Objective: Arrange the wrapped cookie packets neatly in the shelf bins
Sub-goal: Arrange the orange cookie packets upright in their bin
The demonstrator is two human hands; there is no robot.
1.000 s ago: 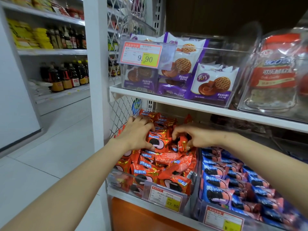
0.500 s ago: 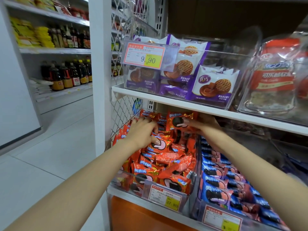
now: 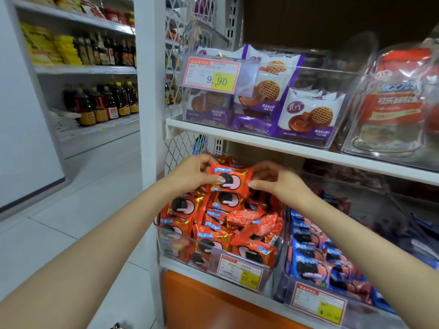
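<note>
An orange cookie packet (image 3: 234, 178) with a dark sandwich cookie printed on it is held upright over the back of a clear bin (image 3: 174, 244). My left hand (image 3: 192, 173) grips its left edge and my right hand (image 3: 276, 180) pinches its right edge. Below it the bin is full of several orange cookie packets (image 3: 221, 224), some upright at the left, others lying askew in the middle. A neighbouring clear bin (image 3: 283, 271) to the right holds several blue cookie packets (image 3: 308, 250) in rows.
The white shelf board (image 3: 285, 146) just above my hands carries a clear bin of purple cookie packs (image 3: 311, 115) and a clear tub of red snacks (image 3: 392, 103). Price tags (image 3: 241, 271) clip to the bin fronts. A white post (image 3: 152, 91) stands left; bottles (image 3: 102, 103) line a far shelf.
My right hand lifted an orange packet from the back of the bin; my left hand left the pile and took its other edge. Both hands now hold it higher, facing me.
</note>
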